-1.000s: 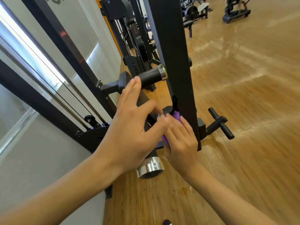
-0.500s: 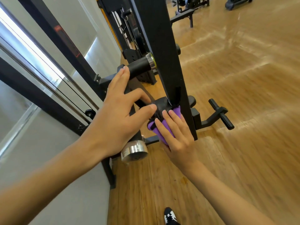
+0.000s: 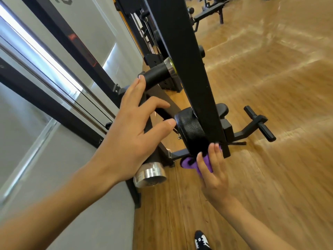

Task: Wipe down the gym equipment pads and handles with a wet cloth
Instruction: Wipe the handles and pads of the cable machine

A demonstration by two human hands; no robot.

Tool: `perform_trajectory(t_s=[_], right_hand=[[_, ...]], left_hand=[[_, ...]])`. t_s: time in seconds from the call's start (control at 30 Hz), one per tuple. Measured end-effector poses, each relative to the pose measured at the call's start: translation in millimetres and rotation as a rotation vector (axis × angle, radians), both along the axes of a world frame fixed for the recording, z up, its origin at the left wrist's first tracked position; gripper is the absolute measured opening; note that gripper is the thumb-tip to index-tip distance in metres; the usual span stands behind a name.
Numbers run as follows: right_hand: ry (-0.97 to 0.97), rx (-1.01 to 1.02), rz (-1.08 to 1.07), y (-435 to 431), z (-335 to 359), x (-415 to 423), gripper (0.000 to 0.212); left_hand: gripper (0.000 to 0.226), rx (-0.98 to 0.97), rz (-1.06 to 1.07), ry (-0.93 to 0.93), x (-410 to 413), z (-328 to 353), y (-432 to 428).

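A black round pad sits on the machine beside a black upright post. My right hand presses a purple cloth against the pad's lower end, fingers fairly straight over it. Spread and holding nothing, my left hand has its fingertips by a black peg and its thumb tip close to the pad's left edge. A black T-shaped handle sticks out to the right of the post.
A chrome-ended bar juts out below my left hand. Steel guide rods and cables run along the grey wall on the left. Wooden floor spreads to the right, with a bench far back. My shoe shows at the bottom.
My right hand has slid the purple cloth down from the pad's top to its lower end. My left hand has drawn back slightly and spread open.
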State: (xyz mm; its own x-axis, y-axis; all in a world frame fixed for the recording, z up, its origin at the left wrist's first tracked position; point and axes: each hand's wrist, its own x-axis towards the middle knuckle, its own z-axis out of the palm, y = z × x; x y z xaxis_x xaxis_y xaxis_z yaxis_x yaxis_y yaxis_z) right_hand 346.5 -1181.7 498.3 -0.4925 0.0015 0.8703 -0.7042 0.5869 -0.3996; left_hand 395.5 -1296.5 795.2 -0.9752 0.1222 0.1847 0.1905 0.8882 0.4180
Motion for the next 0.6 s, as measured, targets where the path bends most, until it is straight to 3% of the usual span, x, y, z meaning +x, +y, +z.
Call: perform_trajectory(t_s=[0.07, 0.17, 0.37, 0.47, 0.6], right_hand=[[-0.018, -0.121, 0.015, -13.6, 51.5, -12.8, 0.047], [0.074, -0.126, 0.000, -21.2, 91.4, -28.3, 0.041], [0.049, 0.155, 0.006, 13.9, -31.5, 3.8, 0.058], [0.052, 0.047, 0.015, 0.5, 1.8, -11.5, 0.047], [0.078, 0.015, 0.034, -2.4, -9.2, -16.0, 0.060]], left_hand=[[0.045, -0.001, 0.002, 0.016, -2.0, 1.0, 3.1], [0.050, -0.011, 0.011, 0.009, -3.1, 0.8, 5.4], [0.049, -0.012, 0.030, 0.012, -1.3, 0.9, 5.2], [0.053, -0.021, 0.019, 0.027, -4.5, 0.9, 5.8], [0.057, -0.045, 0.034, 0.018, -4.4, -0.3, 5.8]])
